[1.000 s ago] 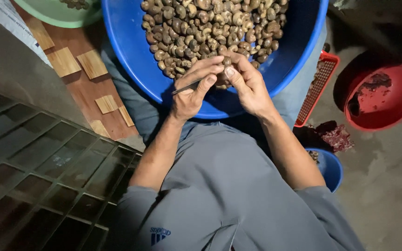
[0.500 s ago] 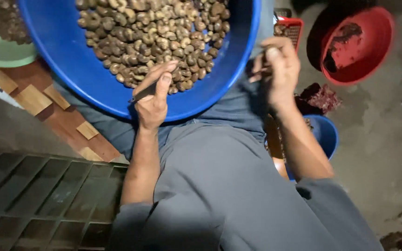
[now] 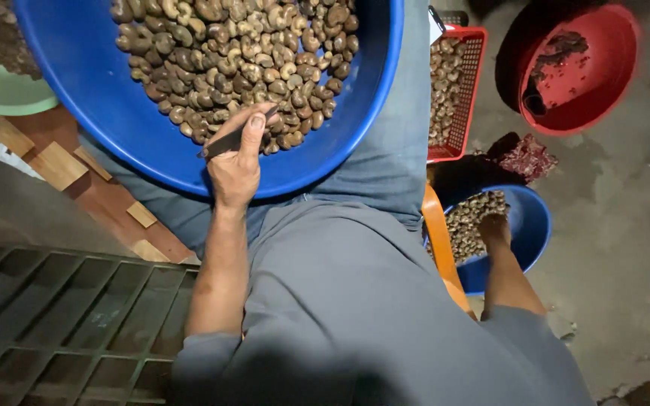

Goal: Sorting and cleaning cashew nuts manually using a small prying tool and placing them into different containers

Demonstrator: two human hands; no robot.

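My left hand (image 3: 236, 167) sat at the near rim of the big blue basin (image 3: 99, 113) on my lap, fingers curled around a thin dark tool (image 3: 223, 143), thumb stretched along it toward the nuts (image 3: 242, 53). The tool's tip lay just at the edge of the heap, which filled the far half of the basin; the near wall was bare. My right arm reached down beside my leg, and the right hand (image 3: 494, 225) was in a smaller blue bowl (image 3: 532, 225) on the floor, resting on the pale nuts piled there. I could not tell whether that hand was closed on anything, since the fingers were buried among the nuts and in shadow. Just beyond the bowl stood a red mesh basket (image 3: 469, 90) with more nuts in it, and farther right a red tub (image 3: 592, 68) holding some dark scraps. At the far left, a green bowl (image 3: 1, 90) touched the basin's rim, above a wooden surface (image 3: 62, 165) with small blocks on it.
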